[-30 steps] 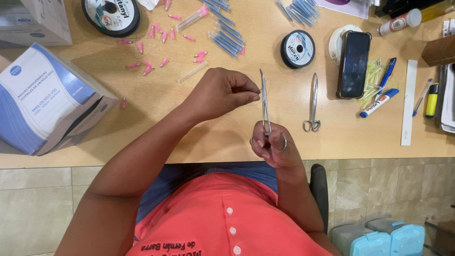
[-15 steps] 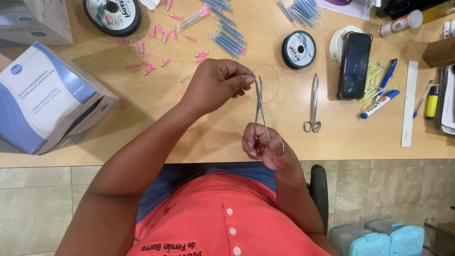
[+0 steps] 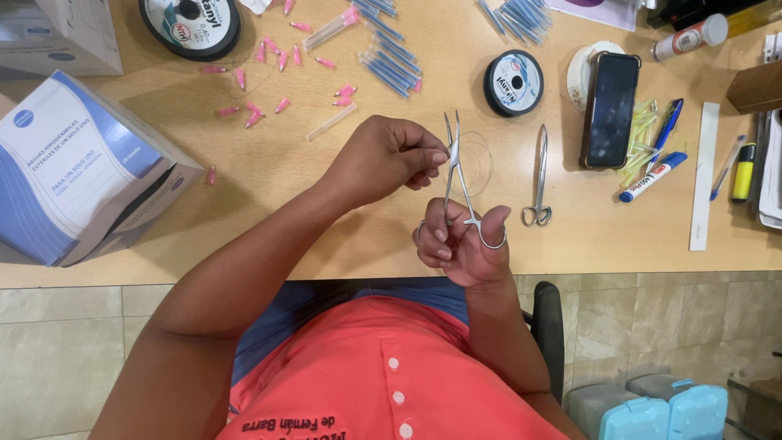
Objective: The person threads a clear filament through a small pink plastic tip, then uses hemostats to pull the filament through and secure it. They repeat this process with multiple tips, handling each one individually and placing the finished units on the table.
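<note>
A wooden desk (image 3: 244,204) is seen from above, with a person in an orange shirt seated at its near edge. A pair of steel clamp scissors (image 3: 458,175) is held upright over the desk, and everything else is placed here in relation to it.

The ring handles are gripped by the right hand (image 3: 464,244), with the thumb through one ring and fingers curled around the other. The left hand (image 3: 383,159) is closed in a pinch just left of the blades, where a thin clear line (image 3: 481,159) is held; a loop of it is seen just right of the blades.

Compared with half a second ago, the tips are now parted into a narrow V, where they were shut before, and the loop is drawn wider. The tool is also raised slightly farther from the body. In judgement, the line is being released or re-gripped, so the knot or wrap is partway made.

A second pair of clamp scissors (image 3: 539,179) is laid flat to the right. A black spool (image 3: 513,81) is set beyond, up and to the right, beside a dark phone (image 3: 611,110). Pink caps (image 3: 261,110) are scattered up and to the left, and a blue and white box (image 3: 77,171) is placed far to the left.
</note>
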